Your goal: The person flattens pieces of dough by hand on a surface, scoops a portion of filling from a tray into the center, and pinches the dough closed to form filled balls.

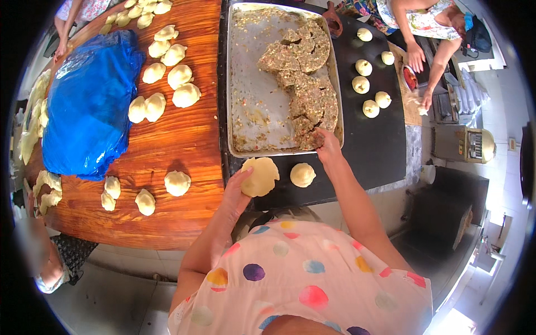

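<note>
A thin, flat round of pale yellow dough (260, 177) rests in my left hand (238, 190), my thumb and fingers holding its left edge near the tray's front corner. My right hand (328, 144) is at the near right corner of the large metal tray (251, 84), its fingers closed on a clump of the crumbly brown minced filling (314, 103). The filling lies along the tray's right side, with smears on the bare metal at left. A closed dough ball (302, 175) sits on the black table between my hands.
Several dough balls (360, 85) stand right of the tray. More dough pieces (178, 76) and a blue plastic-covered heap (92, 106) lie on the wooden table (184, 128). At the far right a co-worker's hands (416, 56) are near a red-filled bowl (410, 77). Other people stand at left.
</note>
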### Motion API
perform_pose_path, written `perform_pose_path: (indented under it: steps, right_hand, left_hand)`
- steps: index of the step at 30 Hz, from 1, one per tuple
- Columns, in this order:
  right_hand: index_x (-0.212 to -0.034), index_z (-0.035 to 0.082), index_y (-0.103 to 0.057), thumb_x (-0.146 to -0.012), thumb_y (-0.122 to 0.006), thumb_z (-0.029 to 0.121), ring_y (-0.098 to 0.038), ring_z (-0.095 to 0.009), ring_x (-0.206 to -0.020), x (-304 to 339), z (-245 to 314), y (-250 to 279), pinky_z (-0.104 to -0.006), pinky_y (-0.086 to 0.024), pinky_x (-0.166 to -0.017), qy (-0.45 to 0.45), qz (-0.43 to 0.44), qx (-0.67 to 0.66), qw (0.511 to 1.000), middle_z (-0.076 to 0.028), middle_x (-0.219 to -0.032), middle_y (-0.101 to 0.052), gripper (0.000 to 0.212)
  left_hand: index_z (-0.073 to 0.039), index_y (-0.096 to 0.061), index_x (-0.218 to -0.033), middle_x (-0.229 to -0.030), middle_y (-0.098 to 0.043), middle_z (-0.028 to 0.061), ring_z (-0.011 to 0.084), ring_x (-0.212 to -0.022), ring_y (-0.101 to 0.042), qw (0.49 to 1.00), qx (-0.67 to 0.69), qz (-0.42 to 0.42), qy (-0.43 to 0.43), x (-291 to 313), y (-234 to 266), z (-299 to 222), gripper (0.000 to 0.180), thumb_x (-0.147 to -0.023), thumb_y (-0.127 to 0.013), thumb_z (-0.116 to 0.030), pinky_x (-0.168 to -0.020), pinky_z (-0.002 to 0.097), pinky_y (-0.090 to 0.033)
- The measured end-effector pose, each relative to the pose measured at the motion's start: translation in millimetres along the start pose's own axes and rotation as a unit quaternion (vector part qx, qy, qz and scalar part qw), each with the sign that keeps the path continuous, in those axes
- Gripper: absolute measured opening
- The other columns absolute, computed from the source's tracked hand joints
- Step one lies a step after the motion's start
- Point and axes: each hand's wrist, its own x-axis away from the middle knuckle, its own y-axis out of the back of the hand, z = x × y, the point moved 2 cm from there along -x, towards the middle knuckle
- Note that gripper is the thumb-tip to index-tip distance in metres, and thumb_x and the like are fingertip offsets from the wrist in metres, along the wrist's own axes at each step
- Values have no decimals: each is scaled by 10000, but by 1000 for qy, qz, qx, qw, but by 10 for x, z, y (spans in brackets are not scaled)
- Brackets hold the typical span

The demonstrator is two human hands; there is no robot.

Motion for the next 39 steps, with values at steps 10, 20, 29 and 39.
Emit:
perform_pose_path:
  steps: [10,20,29,39]
  right_hand:
    - [-1018,96,-575,-851,-629,121,-592,-207,-949,462,-220,-349,-351,-480,-864,-56,-72,-59,994,-76,-999,-596,177]
    - [-986,-4,-673,-871,-660,139,-625,-122,-781,760,-498,-521,-249,-512,-700,116,107,283,946,-57,-871,-669,184]
    - [-1212,20,-596,-881,-599,243,-715,-221,-797,610,-400,-190,-354,-541,-774,255,-47,592,763,-134,-1024,-712,399]
    - [-1244,20,-561,-792,-637,209,-679,-233,-679,451,-638,-613,-365,-560,-591,113,-8,467,877,-178,-1010,-672,496]
  left_hand:
    - [-9,-515,-1301,-1241,-611,121,251,-1153,-603,1000,-8,4,-21,-58,108,-279,432,-931,-621,-208,-968,410,-502]
    - [-15,-528,-1294,-1232,-619,113,241,-1135,-612,999,-10,36,-24,-22,44,-381,434,-921,-640,-205,-948,414,-518]
    - [-20,-517,-1300,-1237,-614,117,245,-1148,-604,999,-1,24,-40,62,169,-420,446,-914,-643,-206,-963,423,-510]
    - [-30,-547,-1265,-1204,-632,96,221,-1114,-621,1000,-11,8,-22,45,100,-361,395,-916,-642,-188,-942,390,-512]
